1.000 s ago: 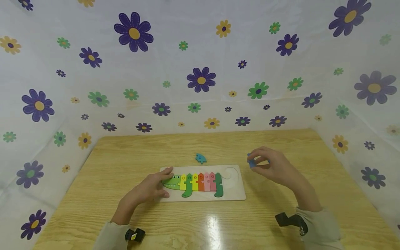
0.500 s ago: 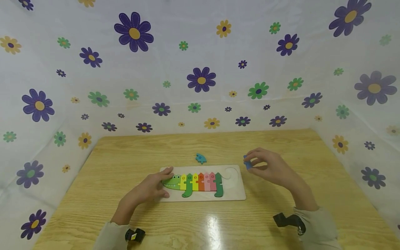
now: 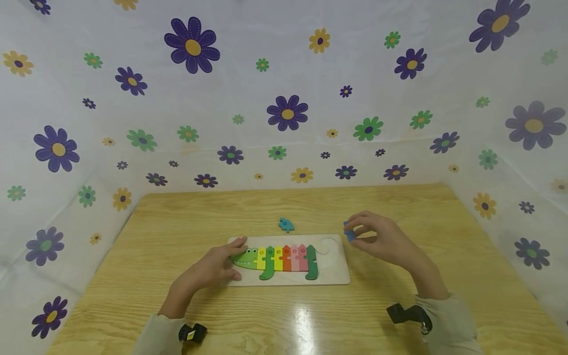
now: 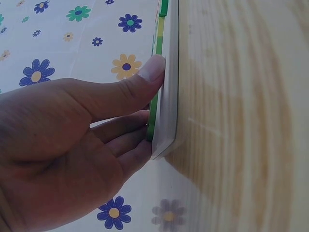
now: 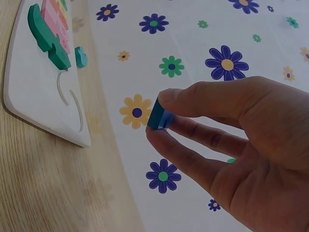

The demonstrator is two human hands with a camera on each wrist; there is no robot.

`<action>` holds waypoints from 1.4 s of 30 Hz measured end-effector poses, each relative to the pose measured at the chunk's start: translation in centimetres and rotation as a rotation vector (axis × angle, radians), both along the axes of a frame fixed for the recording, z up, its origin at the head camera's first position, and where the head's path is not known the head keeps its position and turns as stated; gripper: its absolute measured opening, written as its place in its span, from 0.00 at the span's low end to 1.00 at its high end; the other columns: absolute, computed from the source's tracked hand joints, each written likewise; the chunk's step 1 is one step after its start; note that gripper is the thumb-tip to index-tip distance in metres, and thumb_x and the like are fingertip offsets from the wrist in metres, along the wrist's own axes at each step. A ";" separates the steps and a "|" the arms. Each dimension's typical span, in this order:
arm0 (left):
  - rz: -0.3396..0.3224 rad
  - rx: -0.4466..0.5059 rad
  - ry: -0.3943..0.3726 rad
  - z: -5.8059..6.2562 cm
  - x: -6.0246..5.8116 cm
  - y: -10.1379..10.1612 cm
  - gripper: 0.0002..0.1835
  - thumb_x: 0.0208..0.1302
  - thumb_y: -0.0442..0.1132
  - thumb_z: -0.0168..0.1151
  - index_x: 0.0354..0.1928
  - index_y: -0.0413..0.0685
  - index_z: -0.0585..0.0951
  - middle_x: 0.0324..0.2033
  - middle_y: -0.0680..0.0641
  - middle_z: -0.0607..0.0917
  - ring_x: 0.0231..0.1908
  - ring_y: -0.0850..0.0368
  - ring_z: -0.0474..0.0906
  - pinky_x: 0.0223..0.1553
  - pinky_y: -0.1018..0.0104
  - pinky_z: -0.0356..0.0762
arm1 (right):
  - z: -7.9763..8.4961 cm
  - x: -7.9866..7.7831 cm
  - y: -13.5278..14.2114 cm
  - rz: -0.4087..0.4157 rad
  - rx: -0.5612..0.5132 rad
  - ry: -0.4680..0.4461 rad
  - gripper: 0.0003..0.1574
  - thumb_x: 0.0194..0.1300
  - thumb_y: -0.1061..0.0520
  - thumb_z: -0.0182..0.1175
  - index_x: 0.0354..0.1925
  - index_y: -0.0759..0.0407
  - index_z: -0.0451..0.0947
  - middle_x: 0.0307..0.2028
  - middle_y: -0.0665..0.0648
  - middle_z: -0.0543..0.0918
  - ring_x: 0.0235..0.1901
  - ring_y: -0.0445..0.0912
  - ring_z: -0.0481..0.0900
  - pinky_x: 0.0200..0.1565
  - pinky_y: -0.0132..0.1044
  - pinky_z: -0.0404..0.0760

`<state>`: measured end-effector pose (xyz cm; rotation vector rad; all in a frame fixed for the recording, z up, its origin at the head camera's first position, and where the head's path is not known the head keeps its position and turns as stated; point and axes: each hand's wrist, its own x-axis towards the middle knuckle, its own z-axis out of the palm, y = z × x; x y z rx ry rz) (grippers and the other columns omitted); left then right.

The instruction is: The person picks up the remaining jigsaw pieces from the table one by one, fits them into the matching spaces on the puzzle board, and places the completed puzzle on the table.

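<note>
A pale wooden puzzle board (image 3: pixel 330 271) lies flat on the table, with a green crocodile head (image 3: pixel 245 259), several coloured numbered body pieces and green legs set in it. At its right end the curled tail recess (image 3: pixel 329 247) is bare. My left hand (image 3: pixel 215 266) holds the board's left end, thumb on the near side and fingers over the far corner. Between thumb and fingertips my right hand (image 3: pixel 381 236) pinches a blue puzzle piece (image 5: pixel 161 116), raised right of the board. Behind the board lies a teal puzzle piece (image 3: pixel 286 225).
The wooden table (image 3: pixel 186 212) has a flower-print white cloth (image 3: pixel 248 88) hanging behind it and along both sides. Dark wrist straps with small mounts (image 3: pixel 193 334) sit at both sleeves. A light reflection shows on the near tabletop.
My right hand has moved a little left toward the board, carrying the blue puzzle piece and turning it slightly. My left hand and the board have stayed put.
</note>
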<state>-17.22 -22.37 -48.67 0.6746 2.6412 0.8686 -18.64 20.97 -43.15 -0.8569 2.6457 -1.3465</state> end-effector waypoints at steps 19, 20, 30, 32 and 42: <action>-0.023 -0.003 0.012 0.0 -0.2 -0.1 0.41 0.57 0.31 0.76 0.71 0.28 0.69 0.76 0.34 0.59 0.76 0.36 0.55 0.73 0.42 0.57 | -0.3 0.0 -0.5 0.013 -0.009 -0.040 0.16 0.63 0.71 0.68 0.50 0.64 0.83 0.54 0.64 0.80 0.47 0.59 0.86 0.45 0.43 0.89; -0.022 -0.004 0.012 0.0 -0.2 -0.1 0.41 0.57 0.31 0.76 0.71 0.28 0.69 0.76 0.34 0.59 0.76 0.36 0.55 0.73 0.42 0.57 | -0.4 0.0 -0.5 0.014 -0.008 -0.041 0.16 0.63 0.71 0.68 0.50 0.64 0.83 0.54 0.64 0.80 0.47 0.59 0.86 0.45 0.43 0.89; -0.006 -0.002 0.005 0.2 0.0 0.0 0.40 0.57 0.32 0.76 0.70 0.29 0.70 0.76 0.34 0.60 0.76 0.36 0.54 0.73 0.42 0.56 | -0.6 -0.1 -0.7 0.011 0.013 -0.046 0.18 0.61 0.73 0.68 0.49 0.63 0.84 0.54 0.63 0.81 0.47 0.58 0.86 0.45 0.40 0.89; -0.005 -0.004 0.006 0.2 0.0 0.0 0.40 0.57 0.32 0.76 0.70 0.29 0.70 0.76 0.34 0.60 0.76 0.36 0.54 0.73 0.42 0.56 | -0.7 -0.1 -0.8 0.007 0.024 -0.047 0.18 0.61 0.74 0.68 0.49 0.62 0.84 0.53 0.63 0.81 0.47 0.58 0.87 0.45 0.41 0.89; -0.024 0.001 0.019 0.2 0.0 -0.1 0.40 0.57 0.32 0.76 0.70 0.28 0.69 0.76 0.33 0.60 0.75 0.35 0.55 0.72 0.41 0.56 | -1.1 -0.1 -1.1 0.018 0.029 -0.069 0.18 0.62 0.73 0.67 0.49 0.62 0.83 0.53 0.62 0.81 0.49 0.59 0.86 0.46 0.42 0.89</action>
